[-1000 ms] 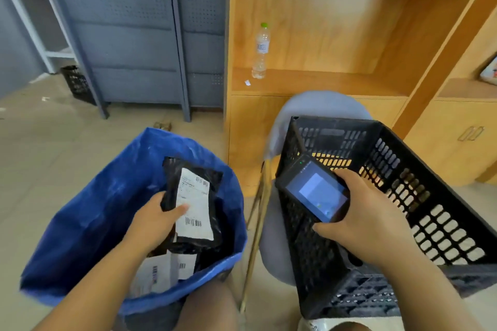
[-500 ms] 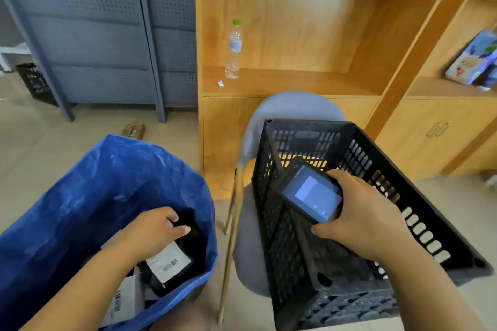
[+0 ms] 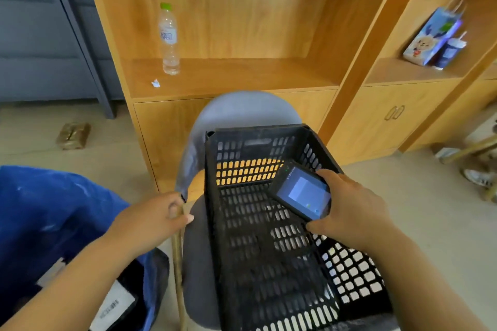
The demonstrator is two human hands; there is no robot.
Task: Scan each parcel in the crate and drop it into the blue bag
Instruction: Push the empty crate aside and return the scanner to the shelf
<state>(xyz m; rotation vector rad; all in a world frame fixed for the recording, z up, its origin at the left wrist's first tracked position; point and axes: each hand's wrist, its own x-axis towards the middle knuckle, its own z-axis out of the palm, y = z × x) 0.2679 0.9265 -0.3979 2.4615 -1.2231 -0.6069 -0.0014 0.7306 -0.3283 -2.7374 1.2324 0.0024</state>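
Note:
The black slatted crate (image 3: pixel 352 274) stands on a grey chair (image 3: pixel 242 109), and I see no parcel on its visible floor. My right hand (image 3: pixel 355 212) grips a handheld scanner (image 3: pixel 302 193) over the crate, its screen lit and facing up. My left hand (image 3: pixel 150 220) hovers between the bag and the crate, next to the chair's edge, with fingers loosely curled and nothing in them. The blue bag (image 3: pixel 48 212) stands open at the lower left. Inside it lies a black parcel with a white label (image 3: pixel 115 306), partly hidden by my left forearm.
A wooden shelf unit (image 3: pixel 242 72) stands behind the chair with a plastic water bottle (image 3: pixel 169 37) on it. A blue gift bag (image 3: pixel 430 37) sits in the right compartment. A small brown object (image 3: pixel 72 135) lies on the floor at left, near a grey metal cabinet (image 3: pixel 40 35).
My left hand let go of the black parcel inside the blue bag and came out to the right, toward the crate. The view swung right; the scanner stayed in my right hand.

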